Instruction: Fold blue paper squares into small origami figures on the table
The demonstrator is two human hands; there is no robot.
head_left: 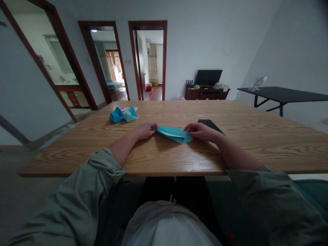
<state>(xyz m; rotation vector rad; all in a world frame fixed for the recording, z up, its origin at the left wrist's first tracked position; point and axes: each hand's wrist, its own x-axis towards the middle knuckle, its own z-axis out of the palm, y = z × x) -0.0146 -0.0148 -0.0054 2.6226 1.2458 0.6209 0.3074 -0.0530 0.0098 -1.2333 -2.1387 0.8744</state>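
A folded sheet of light blue paper [173, 132] stretches between my two hands, just above the wooden table [164, 160]. Its lower right part bulges open, with a fold showing. My left hand [148, 130] pinches the paper's left end. At the right end, my right hand [198, 131] grips the upper edge between thumb and fingers. Two finished-looking paper shapes stand farther back on the left: a darker blue origami piece [117, 115] and a light blue origami piece [131, 114], side by side.
A black flat object [210, 125] lies just behind my right hand, partly hidden by it. Some white paper [126, 109] lies behind the origami pieces. Beyond the table are a black table [284, 94] on the right and a TV [208, 78] on a cabinet.
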